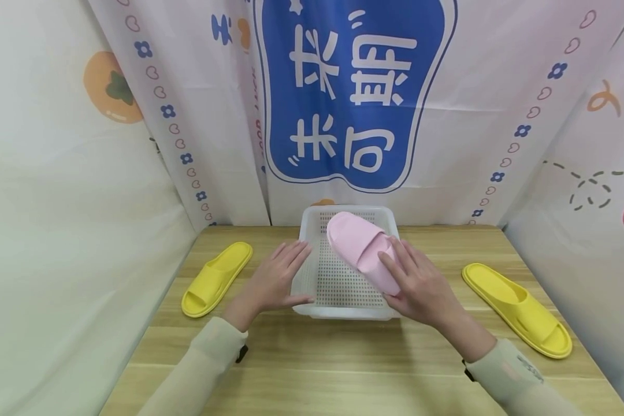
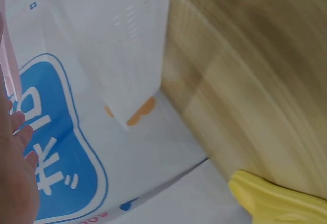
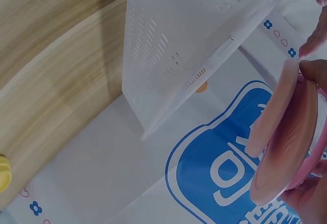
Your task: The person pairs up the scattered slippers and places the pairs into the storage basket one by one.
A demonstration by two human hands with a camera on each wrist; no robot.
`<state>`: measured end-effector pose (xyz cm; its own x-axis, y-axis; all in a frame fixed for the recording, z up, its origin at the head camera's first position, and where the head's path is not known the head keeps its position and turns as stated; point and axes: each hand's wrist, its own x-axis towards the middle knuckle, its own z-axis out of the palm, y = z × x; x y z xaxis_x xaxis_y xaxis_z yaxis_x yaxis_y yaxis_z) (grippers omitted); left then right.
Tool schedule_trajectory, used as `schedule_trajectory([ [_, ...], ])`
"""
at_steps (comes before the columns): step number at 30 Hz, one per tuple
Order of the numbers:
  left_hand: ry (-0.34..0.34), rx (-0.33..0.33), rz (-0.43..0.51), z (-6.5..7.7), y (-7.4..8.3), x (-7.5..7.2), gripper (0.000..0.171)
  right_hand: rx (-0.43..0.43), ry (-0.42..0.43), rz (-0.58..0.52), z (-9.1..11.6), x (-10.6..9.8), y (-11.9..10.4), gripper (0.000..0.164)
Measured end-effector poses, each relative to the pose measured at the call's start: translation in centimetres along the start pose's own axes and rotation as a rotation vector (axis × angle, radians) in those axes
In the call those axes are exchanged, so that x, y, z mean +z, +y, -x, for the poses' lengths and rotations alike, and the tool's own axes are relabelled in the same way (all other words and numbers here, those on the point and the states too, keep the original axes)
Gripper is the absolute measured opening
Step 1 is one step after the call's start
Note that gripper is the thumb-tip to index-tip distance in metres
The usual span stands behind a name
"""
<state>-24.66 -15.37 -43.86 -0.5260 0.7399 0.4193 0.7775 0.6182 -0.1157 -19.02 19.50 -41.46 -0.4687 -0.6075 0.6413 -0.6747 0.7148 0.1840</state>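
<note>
Over the white plastic basket (image 1: 343, 313), my right hand (image 1: 421, 283) grips a pink slipper (image 1: 356, 240) by its heel end, thumb below and fingers on top. The slipper is tilted, toe pointing to the far left. From the right wrist view, pink sole-like layers (image 3: 286, 137) lie against each other, partly covered by the fingers. My left hand (image 1: 278, 277) holds nothing; its fingers are stretched out, thumb apart, at the basket's left rim. The left wrist view catches that hand (image 2: 18, 173) at its edge.
One yellow slipper (image 1: 218, 280) lies on the wooden table (image 1: 322, 370) left of the basket, another yellow slipper (image 1: 520, 309) on the right. A printed white cloth (image 1: 463, 133) hangs behind the table, with further cloth at both sides.
</note>
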Motion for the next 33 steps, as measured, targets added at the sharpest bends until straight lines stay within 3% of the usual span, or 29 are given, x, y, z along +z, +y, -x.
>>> schedule_trajectory([
  [12, -0.231, -0.152, 0.009, 2.1, 0.0, 1.8, 0.114, 0.048, 0.041, -0.009, -0.4, 1.2, 0.3, 0.079],
  [24, -0.306, -0.197, 0.059, 3.1, -0.1, 3.0, 0.110, 0.121, -0.012, -0.003, -1.2, 2.1, -0.1, 0.084],
  [33, -0.312, -0.211, 0.092, 3.4, -0.2, 3.6, 0.109, 0.153, -0.024, 0.017, -1.8, 2.8, -0.5, 0.083],
])
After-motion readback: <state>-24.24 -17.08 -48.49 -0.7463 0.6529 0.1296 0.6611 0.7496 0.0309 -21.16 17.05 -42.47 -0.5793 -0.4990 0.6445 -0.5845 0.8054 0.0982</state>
